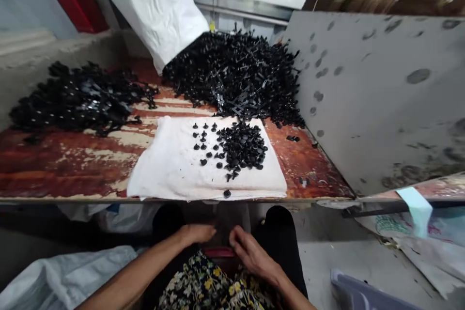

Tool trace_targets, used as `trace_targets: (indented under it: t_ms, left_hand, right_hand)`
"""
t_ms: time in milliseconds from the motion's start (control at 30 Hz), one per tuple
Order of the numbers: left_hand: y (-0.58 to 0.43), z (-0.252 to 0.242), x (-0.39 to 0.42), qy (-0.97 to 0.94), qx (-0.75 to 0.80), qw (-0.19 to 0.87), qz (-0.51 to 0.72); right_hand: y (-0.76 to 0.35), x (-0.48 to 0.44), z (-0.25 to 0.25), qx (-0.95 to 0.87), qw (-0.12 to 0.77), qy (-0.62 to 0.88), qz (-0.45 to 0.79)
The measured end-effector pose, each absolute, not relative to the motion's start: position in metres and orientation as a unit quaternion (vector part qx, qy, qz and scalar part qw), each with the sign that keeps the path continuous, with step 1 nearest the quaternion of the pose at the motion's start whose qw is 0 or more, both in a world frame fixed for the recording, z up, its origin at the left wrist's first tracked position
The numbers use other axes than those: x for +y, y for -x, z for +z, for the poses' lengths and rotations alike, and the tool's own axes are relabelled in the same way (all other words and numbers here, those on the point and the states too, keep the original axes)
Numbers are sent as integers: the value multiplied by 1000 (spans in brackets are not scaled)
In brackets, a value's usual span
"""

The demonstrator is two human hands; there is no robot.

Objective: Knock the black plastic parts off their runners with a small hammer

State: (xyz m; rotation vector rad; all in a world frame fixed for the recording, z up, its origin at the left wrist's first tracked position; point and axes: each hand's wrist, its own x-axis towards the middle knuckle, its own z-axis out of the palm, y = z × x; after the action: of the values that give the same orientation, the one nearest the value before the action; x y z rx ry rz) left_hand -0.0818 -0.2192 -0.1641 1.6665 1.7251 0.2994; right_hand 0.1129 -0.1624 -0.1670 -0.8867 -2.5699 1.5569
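My left hand (198, 233) is in the gap below the table's front edge, above my lap, its fingertips smeared and dark. My right hand (247, 248) is close to its right with the fingers curled in. Whatever lies inside it is hidden. Between and behind the hands hangs what looks like a translucent plastic bag (232, 215). Above them on the table is a folded white cloth (170, 164). Many small black mushroom-shaped plastic pieces (244, 145) are heaped on the cloth's right half, with several standing singly to their left. One black piece (227, 193) sits at the cloth's front edge.
A large pile of black plastic parts (240, 72) spreads from the mouth of a white sack (160, 9). Another black pile (80, 97) lies left on the worn red tabletop (54, 169). A grey spotted board (381, 97) leans at the right. A purple plastic stool (363, 293) stands lower right.
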Motion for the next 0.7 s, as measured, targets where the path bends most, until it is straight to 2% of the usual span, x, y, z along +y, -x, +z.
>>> trace_targets:
  t_ms: [67, 100, 233, 300, 400, 467, 600, 700]
  left_hand:
    - [72, -144, -236, -692, 637, 321, 112]
    - [70, -132, -244, -724, 617, 278, 132]
    - [73, -73, -259, -761, 568, -48, 312]
    - [76, -49, -252, -721, 585, -166, 333]
    - [74, -30, -233, -689, 624, -252, 271]
    - [69, -28, -221, -676, 645, -272, 228]
    - [62, -34, -211, -668, 662, -272, 204]
    - [65, -33, -212, -676, 653, -256, 226]
  right_hand:
    - [-132, -162, -124, -821, 69, 291, 486]
    - [-137, -161, -101, -821, 136, 288, 474]
    - [-119, -137, -28, -853, 343, 238, 314]
    - [-94, -116, -8, -868, 398, 201, 220]
    - [-60, -84, 3, -884, 411, 167, 144]
    - [-48, -68, 1, -887, 408, 161, 143]
    - [-52, -56, -14, -870, 427, 199, 146]
    - [-59, -59, -24, -892, 382, 224, 92]
